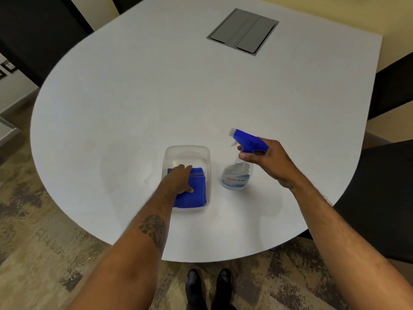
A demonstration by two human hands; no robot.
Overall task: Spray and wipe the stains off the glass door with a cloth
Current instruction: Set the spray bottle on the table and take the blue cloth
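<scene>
A folded blue cloth (pixel 196 193) lies in a clear plastic tub (pixel 187 151) near the front of a white table (pixel 156 97). My left hand (pixel 177 179) rests on the cloth, fingers curled over its left part and thumb pressed on top. To the right stands a clear spray bottle (pixel 237 175) with a blue trigger head (pixel 248 139). My right hand (pixel 266 158) is wrapped around the bottle's neck just under the trigger. No glass door is in view.
A grey hatch (pixel 243 31) is set into the table's far side. Dark chairs (pixel 380 198) stand at the right and at the back left (pixel 35 34). Patterned carpet (pixel 44 253) and my black shoes (pixel 207 287) show below the table's front edge.
</scene>
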